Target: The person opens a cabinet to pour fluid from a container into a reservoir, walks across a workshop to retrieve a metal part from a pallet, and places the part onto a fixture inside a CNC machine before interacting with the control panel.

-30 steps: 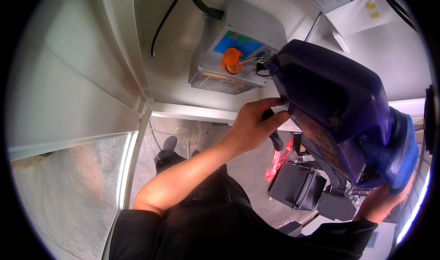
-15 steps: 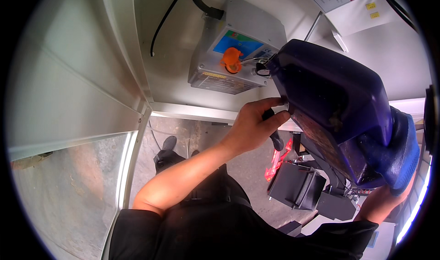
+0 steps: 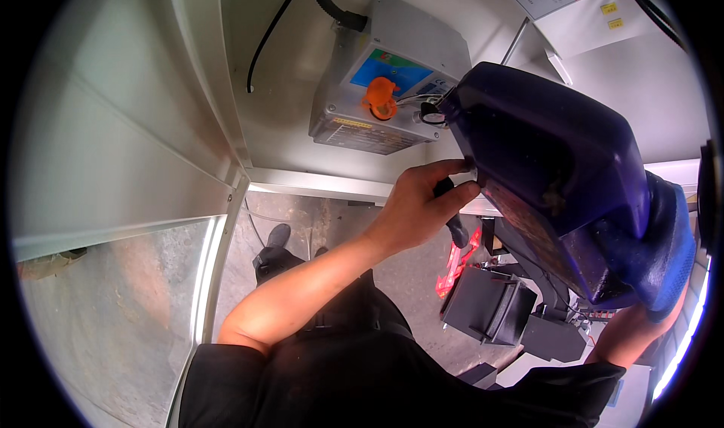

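A dark purple plastic jug is tilted, its mouth end at the upper left, close to a round opening on a grey metal box. An orange cap stands flipped up on that box. My right hand, in a blue glove, is closed round the jug's raised bottom end. Bare, my left hand pinches the jug's lower edge near its neck with thumb and forefinger. A small whitish bit shows between those fingertips. The jug hides part of the box, and whether liquid flows cannot be made out.
A black corrugated hose runs into the box, and a thin black cable hangs beside it. A white panel stands at the left. Below lie black box-shaped parts and a red piece on the concrete floor.
The jug and my gloved right hand have shifted very slightly to the right. My left hand has barely moved and keeps its pinch at the jug's edge.
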`<state>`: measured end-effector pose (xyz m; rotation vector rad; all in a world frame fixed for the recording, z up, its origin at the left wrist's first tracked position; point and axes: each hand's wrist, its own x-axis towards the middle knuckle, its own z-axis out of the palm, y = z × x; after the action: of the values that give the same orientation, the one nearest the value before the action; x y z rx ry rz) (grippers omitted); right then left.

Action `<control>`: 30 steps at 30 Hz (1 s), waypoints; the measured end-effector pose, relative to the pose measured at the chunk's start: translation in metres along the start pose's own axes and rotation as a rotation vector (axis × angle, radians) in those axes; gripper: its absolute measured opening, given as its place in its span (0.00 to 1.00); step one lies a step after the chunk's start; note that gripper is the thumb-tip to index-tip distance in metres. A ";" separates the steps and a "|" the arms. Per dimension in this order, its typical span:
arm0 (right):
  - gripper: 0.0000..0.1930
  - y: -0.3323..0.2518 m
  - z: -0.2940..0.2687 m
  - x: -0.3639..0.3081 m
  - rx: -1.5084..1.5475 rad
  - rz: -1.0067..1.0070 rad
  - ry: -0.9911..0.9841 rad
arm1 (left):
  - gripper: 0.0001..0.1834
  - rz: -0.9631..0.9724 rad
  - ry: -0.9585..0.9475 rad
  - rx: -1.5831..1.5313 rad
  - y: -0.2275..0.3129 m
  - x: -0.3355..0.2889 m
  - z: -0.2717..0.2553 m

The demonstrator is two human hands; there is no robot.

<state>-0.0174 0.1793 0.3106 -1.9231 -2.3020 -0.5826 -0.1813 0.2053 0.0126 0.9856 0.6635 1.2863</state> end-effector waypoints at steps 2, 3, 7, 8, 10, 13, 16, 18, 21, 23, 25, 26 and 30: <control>0.32 -0.001 0.000 0.000 0.001 -0.003 0.002 | 0.17 0.002 -0.002 0.004 -0.001 0.001 0.000; 0.32 -0.001 0.000 0.000 -0.004 -0.005 0.006 | 0.17 0.005 -0.003 -0.003 -0.001 0.001 0.000; 0.32 -0.002 -0.001 0.001 -0.009 -0.007 0.008 | 0.18 -0.005 -0.005 -0.018 0.000 0.001 0.001; 0.31 -0.003 -0.001 0.001 -0.011 -0.007 0.011 | 0.18 0.003 -0.006 -0.016 -0.001 0.001 0.001; 0.31 -0.005 -0.001 0.002 -0.012 -0.009 0.014 | 0.18 0.010 -0.008 -0.020 -0.002 0.002 0.001; 0.31 -0.004 -0.002 0.002 -0.016 -0.009 0.019 | 0.18 -0.010 -0.009 -0.037 0.000 0.001 0.001; 0.31 -0.001 -0.005 0.002 -0.019 -0.004 0.020 | 0.18 -0.036 -0.011 -0.006 0.005 0.000 0.001; 0.31 0.000 -0.007 0.002 -0.020 -0.006 0.024 | 0.18 -0.045 -0.016 -0.010 0.006 0.000 0.001; 0.31 -0.001 -0.009 0.001 -0.020 -0.008 0.028 | 0.21 -0.018 0.025 -0.099 -0.001 0.000 0.005; 0.31 -0.001 -0.010 0.002 -0.023 -0.010 0.030 | 0.22 0.001 0.048 -0.137 -0.004 0.000 0.006; 0.31 -0.001 -0.010 0.002 -0.023 -0.011 0.032 | 0.22 0.006 0.046 -0.135 -0.004 0.001 0.006; 0.31 -0.001 -0.011 0.002 -0.024 -0.010 0.033 | 0.22 0.008 0.044 -0.135 -0.004 0.001 0.006; 0.30 -0.002 -0.012 0.002 -0.027 -0.011 0.036 | 0.22 -0.002 0.040 -0.122 -0.002 0.001 0.006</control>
<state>-0.0214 0.1769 0.3215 -1.8964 -2.2965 -0.6464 -0.1753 0.2049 0.0139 0.8612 0.6088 1.3321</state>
